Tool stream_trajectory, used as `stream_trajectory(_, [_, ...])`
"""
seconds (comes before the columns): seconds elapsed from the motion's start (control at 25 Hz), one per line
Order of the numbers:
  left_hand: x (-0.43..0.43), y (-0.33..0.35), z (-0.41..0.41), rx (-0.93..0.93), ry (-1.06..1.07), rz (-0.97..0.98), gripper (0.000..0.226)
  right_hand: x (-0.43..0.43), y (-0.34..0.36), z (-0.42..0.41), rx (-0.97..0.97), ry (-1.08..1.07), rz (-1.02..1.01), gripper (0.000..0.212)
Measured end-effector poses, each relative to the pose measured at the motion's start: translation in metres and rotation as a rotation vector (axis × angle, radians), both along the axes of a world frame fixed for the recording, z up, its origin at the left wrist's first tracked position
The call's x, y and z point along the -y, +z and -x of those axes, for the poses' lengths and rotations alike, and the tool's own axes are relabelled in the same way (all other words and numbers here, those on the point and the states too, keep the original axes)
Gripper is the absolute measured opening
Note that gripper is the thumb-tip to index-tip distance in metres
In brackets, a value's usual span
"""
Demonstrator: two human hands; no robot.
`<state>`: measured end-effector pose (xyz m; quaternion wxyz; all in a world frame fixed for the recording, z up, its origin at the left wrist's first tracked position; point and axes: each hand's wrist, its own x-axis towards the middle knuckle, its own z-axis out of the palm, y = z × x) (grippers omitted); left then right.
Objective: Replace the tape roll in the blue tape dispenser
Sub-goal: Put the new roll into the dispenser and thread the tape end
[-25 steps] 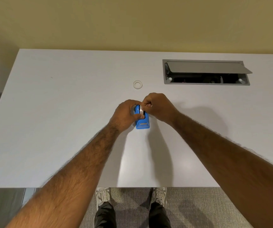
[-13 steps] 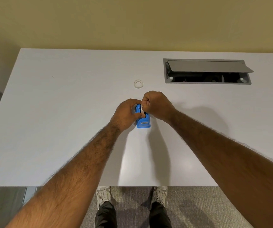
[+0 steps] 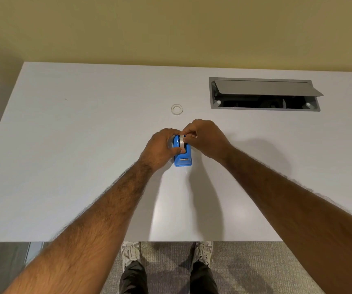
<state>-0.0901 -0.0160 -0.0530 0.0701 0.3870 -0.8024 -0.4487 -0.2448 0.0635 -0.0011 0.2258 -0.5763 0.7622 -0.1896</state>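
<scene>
The blue tape dispenser stands on the white table, its cutter end toward me. My left hand grips its left side. A clear tape roll sits in the dispenser's top, and my right hand pinches it from the right with fingertips at the upper edge. Both hands hide most of the dispenser body. A small whitish tape ring lies flat on the table beyond the hands.
A grey cable hatch with its lid tilted open is set into the table at the back right. The table's near edge runs just above my shoes. A yellow wall rises behind the table.
My right hand's fingers have shifted slightly on the roll at the dispenser's top. The dispenser and my left hand have stayed in place.
</scene>
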Motion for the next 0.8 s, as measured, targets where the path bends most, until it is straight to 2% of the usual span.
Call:
stream_trajectory(0.16, [0.001, 0.002, 0.0, -0.006, -0.013, 0.0, 0.046, 0.005, -0.003, -0.008, -0.143, 0.029, -0.067, 0.019])
stream_trajectory(0.36, [0.0, 0.006, -0.001, -0.033, -0.013, -0.021, 0.046, 0.006, -0.002, -0.012, -0.229, 0.011, -0.03, 0.016])
stream_trajectory(0.44, [0.001, 0.007, -0.005, -0.039, -0.022, -0.049, 0.056, 0.007, -0.002, -0.013, -0.246, 0.01, -0.018, 0.015])
stream_trajectory(0.56, [0.004, 0.002, -0.019, 0.014, -0.077, -0.151, 0.1, 0.008, -0.006, -0.013, -0.238, 0.018, -0.006, 0.014])
stream_trajectory(0.64, [0.001, -0.002, -0.024, 0.051, -0.16, -0.117, 0.121, 0.006, -0.008, -0.013, -0.244, 0.027, 0.011, 0.013])
stream_trajectory(0.72, [-0.004, -0.009, -0.022, 0.056, -0.21, -0.008, 0.123, 0.005, -0.009, -0.013, -0.256, 0.038, 0.019, 0.013])
stream_trajectory(0.8, [-0.009, -0.012, -0.019, 0.044, -0.184, 0.086, 0.113, 0.003, -0.01, -0.015, -0.282, 0.055, 0.018, 0.013])
